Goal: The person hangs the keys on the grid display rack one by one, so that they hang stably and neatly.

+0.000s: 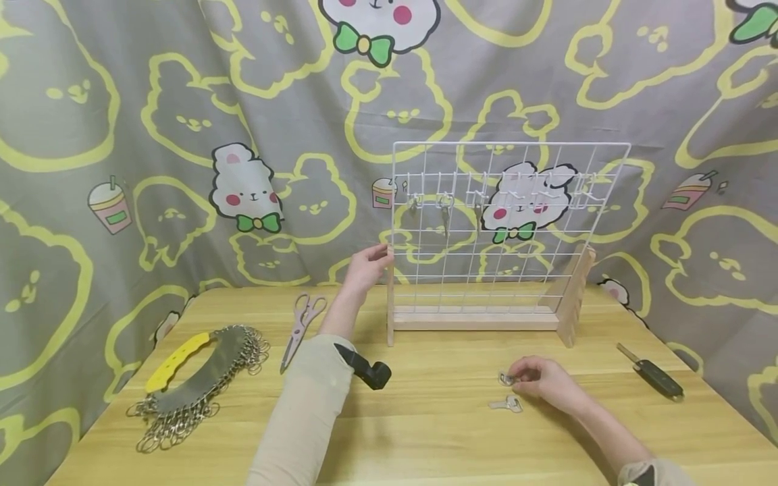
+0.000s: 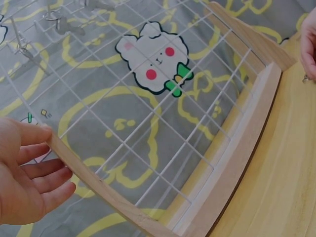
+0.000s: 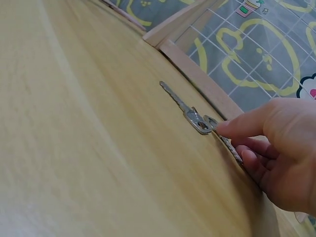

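My left hand [image 1: 367, 268] is at the top of the left wooden post [image 2: 94, 182] of a white wire grid rack [image 1: 480, 275], thumb and a finger about the post's end. In the left wrist view the other fingers lie loosely outside it. My right hand [image 1: 550, 386] pinches a metal key [image 3: 231, 148] by its head, low over the table. Part of that key is hidden by the fingers. Beside it a second key [image 1: 507, 404] lies flat. Several hooks run along the rack's upper part, and keys [image 1: 446, 219] hang from those at the left.
A black car key [image 1: 658, 378] lies at the table's right. Pink scissors [image 1: 299, 331] lie left of the rack. Farther left is a curved grey plate with a yellow handle [image 1: 181, 361] and many metal rings. A patterned curtain [image 1: 292, 88] hangs behind the table.
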Demonstrator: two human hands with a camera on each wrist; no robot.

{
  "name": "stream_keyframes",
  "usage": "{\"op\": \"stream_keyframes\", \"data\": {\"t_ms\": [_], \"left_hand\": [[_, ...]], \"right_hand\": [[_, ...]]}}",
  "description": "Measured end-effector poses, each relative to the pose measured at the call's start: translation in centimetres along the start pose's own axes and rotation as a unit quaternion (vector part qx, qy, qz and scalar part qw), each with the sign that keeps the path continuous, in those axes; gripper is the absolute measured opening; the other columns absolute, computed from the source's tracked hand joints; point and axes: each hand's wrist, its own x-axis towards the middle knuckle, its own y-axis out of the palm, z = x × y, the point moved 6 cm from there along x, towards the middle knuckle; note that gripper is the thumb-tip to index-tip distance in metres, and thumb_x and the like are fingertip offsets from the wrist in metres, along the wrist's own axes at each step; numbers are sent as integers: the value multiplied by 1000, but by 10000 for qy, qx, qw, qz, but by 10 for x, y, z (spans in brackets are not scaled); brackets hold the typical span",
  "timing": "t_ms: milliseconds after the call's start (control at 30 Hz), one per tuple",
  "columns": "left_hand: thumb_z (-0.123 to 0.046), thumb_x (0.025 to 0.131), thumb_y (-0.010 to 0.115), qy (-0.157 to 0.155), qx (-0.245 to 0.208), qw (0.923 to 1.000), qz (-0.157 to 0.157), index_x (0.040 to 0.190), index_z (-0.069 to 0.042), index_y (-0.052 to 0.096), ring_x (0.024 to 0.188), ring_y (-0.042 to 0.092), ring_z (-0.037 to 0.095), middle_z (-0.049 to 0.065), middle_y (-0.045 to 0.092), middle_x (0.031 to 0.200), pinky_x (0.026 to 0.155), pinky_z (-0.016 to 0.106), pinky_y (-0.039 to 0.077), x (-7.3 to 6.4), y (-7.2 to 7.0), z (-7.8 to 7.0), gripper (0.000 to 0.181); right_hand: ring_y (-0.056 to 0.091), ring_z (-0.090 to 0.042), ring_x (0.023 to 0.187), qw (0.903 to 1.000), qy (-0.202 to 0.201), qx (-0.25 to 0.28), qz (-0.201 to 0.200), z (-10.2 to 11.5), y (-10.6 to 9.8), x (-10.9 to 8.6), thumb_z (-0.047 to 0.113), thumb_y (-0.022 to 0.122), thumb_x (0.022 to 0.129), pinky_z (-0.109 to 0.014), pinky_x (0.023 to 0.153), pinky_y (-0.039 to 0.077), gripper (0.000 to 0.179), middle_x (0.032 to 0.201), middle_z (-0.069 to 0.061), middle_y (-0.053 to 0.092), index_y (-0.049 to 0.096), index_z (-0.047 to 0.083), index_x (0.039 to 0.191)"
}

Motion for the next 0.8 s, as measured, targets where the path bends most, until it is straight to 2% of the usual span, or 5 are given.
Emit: {"op": "stream_keyframes", "data": {"t_ms": [200, 433, 533, 700, 800], "left_hand": [[-17, 92, 59, -22, -8, 10000, 13, 135, -7, 47, 121, 47, 26, 10, 51, 132, 100, 36, 41, -1, 0, 0, 46], [-17, 92, 58, -17, -16, 10000, 14, 135, -6, 47, 121, 47, 26, 10, 51, 133, 100, 37, 41, -1, -1, -1, 46], [-17, 92, 59, -27, -14, 10000, 0, 135, -7, 47, 121, 47, 26, 10, 51, 133, 100, 36, 41, -1, -1, -1, 46], [-16, 91, 59, -31, -27, 10000, 14, 135, -6, 46, 121, 47, 26, 11, 51, 133, 100, 36, 41, -1, -1, -1, 47], [-15, 92, 59, -40, -40, 10000, 10, 135, -5, 46, 122, 46, 26, 11, 50, 133, 100, 37, 41, -2, -1, -2, 47]], "right_hand": [[51, -8, 73, 9993, -205, -289, -140, 3, 3, 0, 9, 71, 77, -22, 61, 45, 13, 86, -3, 58, 65, 5, 88], [51, -6, 76, 9968, -356, -644, -325, 6, 2, 0, 8, 69, 81, -23, 69, 45, 4, 86, 0, 57, 65, 8, 80], [51, -8, 78, 9972, -231, -637, -307, 5, 1, 0, 8, 66, 83, -24, 69, 46, 3, 87, -1, 58, 64, 7, 82], [50, -9, 69, 9993, 222, -152, -256, 1, -1, 1, 10, 62, 88, -22, 55, 47, 10, 82, -5, 58, 61, 0, 90], [51, -10, 64, 9984, 373, 47, -421, 1, -3, 2, 9, 59, 90, -22, 51, 46, 12, 76, -6, 58, 59, -3, 92]]}}
